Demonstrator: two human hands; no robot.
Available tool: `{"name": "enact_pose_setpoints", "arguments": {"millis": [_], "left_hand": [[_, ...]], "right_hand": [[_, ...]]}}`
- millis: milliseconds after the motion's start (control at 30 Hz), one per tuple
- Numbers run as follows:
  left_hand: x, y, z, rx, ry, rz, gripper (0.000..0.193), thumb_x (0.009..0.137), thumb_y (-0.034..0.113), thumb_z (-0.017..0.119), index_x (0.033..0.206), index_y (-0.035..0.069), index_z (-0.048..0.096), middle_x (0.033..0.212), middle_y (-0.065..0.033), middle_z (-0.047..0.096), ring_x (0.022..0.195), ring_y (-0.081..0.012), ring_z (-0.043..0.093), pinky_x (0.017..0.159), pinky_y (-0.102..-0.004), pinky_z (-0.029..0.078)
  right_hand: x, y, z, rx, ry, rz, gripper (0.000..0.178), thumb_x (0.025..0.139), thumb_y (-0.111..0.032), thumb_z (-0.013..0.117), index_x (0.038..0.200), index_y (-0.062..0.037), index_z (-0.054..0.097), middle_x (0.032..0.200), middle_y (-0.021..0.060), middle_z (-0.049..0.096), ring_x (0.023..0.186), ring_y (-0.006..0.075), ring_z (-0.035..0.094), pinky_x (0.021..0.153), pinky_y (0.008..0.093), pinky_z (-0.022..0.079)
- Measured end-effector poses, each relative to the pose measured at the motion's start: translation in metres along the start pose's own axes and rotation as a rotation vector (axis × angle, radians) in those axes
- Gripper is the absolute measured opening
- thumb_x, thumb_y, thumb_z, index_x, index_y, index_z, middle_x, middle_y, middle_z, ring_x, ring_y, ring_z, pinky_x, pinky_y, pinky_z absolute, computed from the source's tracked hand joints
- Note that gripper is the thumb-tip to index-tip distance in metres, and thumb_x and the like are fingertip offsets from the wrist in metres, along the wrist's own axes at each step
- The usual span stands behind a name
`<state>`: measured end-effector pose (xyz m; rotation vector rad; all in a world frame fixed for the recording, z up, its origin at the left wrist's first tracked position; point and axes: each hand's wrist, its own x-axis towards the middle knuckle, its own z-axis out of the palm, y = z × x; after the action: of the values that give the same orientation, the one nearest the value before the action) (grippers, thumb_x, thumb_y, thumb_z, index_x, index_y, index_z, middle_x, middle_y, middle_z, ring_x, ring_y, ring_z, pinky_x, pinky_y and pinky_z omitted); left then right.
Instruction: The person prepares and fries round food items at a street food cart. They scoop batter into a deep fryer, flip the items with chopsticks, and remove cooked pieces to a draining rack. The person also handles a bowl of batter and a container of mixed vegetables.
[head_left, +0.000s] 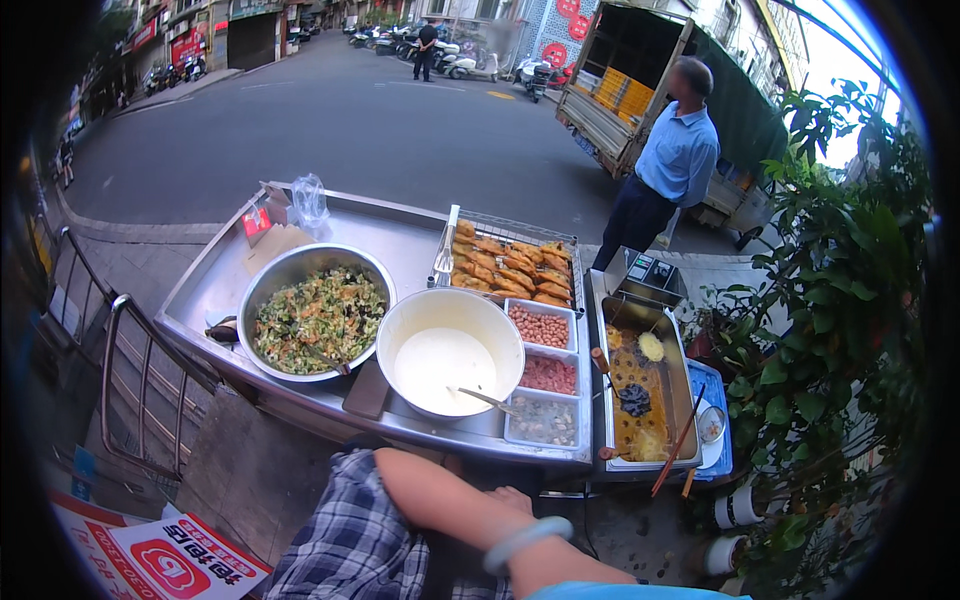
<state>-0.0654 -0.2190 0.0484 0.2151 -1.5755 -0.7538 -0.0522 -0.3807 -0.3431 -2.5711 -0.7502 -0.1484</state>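
Note:
A bare forearm, which I take for my left, leaves a plaid sleeve (345, 520) and runs toward the lower right. It wears a pale bracelet (528, 543). Past that, my left hand (592, 566) shows only in part beside light blue cloth (640, 592); its fingers are hidden. Behind the forearm a partly covered hand (512, 497), seemingly my right, lies below the cart's edge. Nearest on the cart is a white basin of batter (445, 362) with a metal handle leaning out. Left of it stands a steel bowl of chopped vegetables (318, 322).
Golden fritters (510, 265) fill a wire rack behind tubs of peanuts (540, 328), pinkish pieces (548, 375) and pale bits in liquid (543, 420). An oil fryer (648, 430) holds frying pieces; chopsticks (680, 445) lean on it. A person (675, 160) stands beyond, near a truck (625, 80).

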Motion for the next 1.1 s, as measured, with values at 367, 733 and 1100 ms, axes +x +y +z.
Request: {"name": "enact_pose_setpoints", "arguments": {"millis": [367, 733, 1100], "left_hand": [[0.030, -0.043, 0.015, -0.158, -0.113, 0.073, 0.025, 0.105, 0.016, 0.055, 0.115, -0.004, 0.066, 0.118, -0.0241, 0.066, 0.119, -0.0435, 0.062, 0.100, -0.0529, 0.044], [0.032, -0.050, 0.033, -0.303, -0.124, 0.123, 0.025, 0.105, 0.016, 0.055, 0.115, -0.004, 0.066, 0.117, -0.0236, 0.066, 0.118, -0.0433, 0.062, 0.101, -0.0527, 0.044], [0.031, -0.058, 0.035, -0.326, -0.128, 0.121, 0.026, 0.105, 0.016, 0.055, 0.115, -0.004, 0.066, 0.117, -0.0231, 0.066, 0.117, -0.0432, 0.062, 0.101, -0.0526, 0.044]], "right_hand": [[0.004, 0.005, 0.004, -0.044, -0.071, 0.016, 0.014, 0.084, -0.023, 0.070, 0.094, -0.0176, 0.078, 0.078, 0.0044, 0.067, 0.076, 0.0250, 0.068, 0.063, 0.0399, 0.058], [0.007, -0.002, 0.002, -0.018, 0.020, 0.037, 0.013, 0.082, -0.020, 0.072, 0.092, -0.0148, 0.078, 0.076, 0.0033, 0.066, 0.076, 0.0250, 0.068, 0.064, 0.0401, 0.057], [0.003, 0.000, 0.003, 0.004, 0.018, 0.052, 0.014, 0.083, -0.021, 0.071, 0.093, -0.0140, 0.078, 0.080, 0.0038, 0.068, 0.079, 0.0252, 0.068, 0.067, 0.0407, 0.058]]}}
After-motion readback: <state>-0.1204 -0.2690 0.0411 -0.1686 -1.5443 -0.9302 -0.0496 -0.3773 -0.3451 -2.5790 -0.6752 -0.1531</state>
